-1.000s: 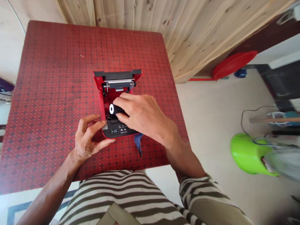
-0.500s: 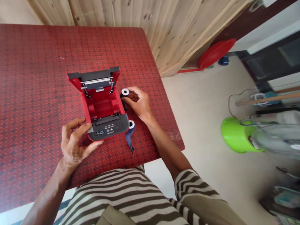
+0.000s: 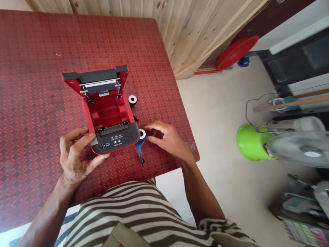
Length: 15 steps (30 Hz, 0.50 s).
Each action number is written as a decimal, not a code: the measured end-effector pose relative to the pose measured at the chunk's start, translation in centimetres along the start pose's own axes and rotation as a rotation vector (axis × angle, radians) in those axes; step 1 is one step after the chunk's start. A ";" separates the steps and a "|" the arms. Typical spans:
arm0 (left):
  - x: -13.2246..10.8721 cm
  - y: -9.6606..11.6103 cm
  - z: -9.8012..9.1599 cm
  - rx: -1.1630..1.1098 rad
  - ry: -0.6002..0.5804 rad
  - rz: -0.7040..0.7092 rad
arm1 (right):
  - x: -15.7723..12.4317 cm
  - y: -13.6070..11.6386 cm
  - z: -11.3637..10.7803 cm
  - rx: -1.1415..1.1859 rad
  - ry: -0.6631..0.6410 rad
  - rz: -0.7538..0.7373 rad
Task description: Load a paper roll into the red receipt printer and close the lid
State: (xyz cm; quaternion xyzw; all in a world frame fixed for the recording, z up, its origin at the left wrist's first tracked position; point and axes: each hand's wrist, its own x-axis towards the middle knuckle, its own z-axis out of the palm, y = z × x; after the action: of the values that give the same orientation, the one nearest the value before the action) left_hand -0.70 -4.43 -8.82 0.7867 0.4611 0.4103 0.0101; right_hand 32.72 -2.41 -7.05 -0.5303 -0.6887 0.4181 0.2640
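A small red printer (image 3: 108, 113) with a black front panel sits on the red patterned table (image 3: 38, 68), its lid swung open and its roll bay bare. My left hand (image 3: 74, 154) grips its front left corner, thumb and fingers around the edge. My right hand (image 3: 167, 139) lies at the printer's front right, fingers closed on a dark roll with a white core (image 3: 142, 134); a blue strip hangs from that roll. Another dark roll with a white core (image 3: 133, 100) lies on the table beside the printer's right wall.
The table's right edge runs close to my right hand, with pale floor beyond. A wood-plank wall (image 3: 185, 27) stands behind. A green bucket (image 3: 250, 142), a fan (image 3: 300, 144) and a red lid (image 3: 236, 51) stand on the floor to the right.
My right hand lifted a roll out of the printer, set it on the table to the printer's right, then moved toward me onto the roll with the blue strip. The left hand stayed.
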 end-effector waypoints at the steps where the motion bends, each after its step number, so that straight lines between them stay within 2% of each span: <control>1: 0.0 -0.1 0.1 -0.003 0.007 0.006 | -0.4 -0.2 0.6 0.009 0.001 -0.008; 5: 0.1 -0.1 0.1 0.005 0.007 0.013 | -0.7 -0.1 3.3 -0.012 0.144 -0.094; 7: 0.1 0.1 0.1 0.004 -0.008 0.003 | -1.1 -0.5 3.3 -0.029 0.176 -0.114; 9: 0.2 0.3 0.0 -0.017 -0.013 0.011 | -1.8 -2.0 2.1 -0.031 0.162 -0.117; 11: 0.3 0.4 0.0 -0.038 -0.004 0.043 | -2.3 -4.4 0.2 -0.040 0.142 -0.158; 13: 0.2 0.5 0.0 -0.042 -0.003 0.054 | -1.9 -7.3 -1.5 -0.118 0.132 -0.298; 15: 0.0 0.5 0.1 -0.050 -0.016 0.039 | -0.2 -9.7 -2.0 -0.326 0.107 -0.450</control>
State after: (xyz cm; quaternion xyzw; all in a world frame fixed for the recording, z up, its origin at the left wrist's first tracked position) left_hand -0.27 -4.71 -8.64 0.7984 0.4351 0.4155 0.0252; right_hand 29.42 -2.89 2.30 -0.4209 -0.8323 0.2041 0.2973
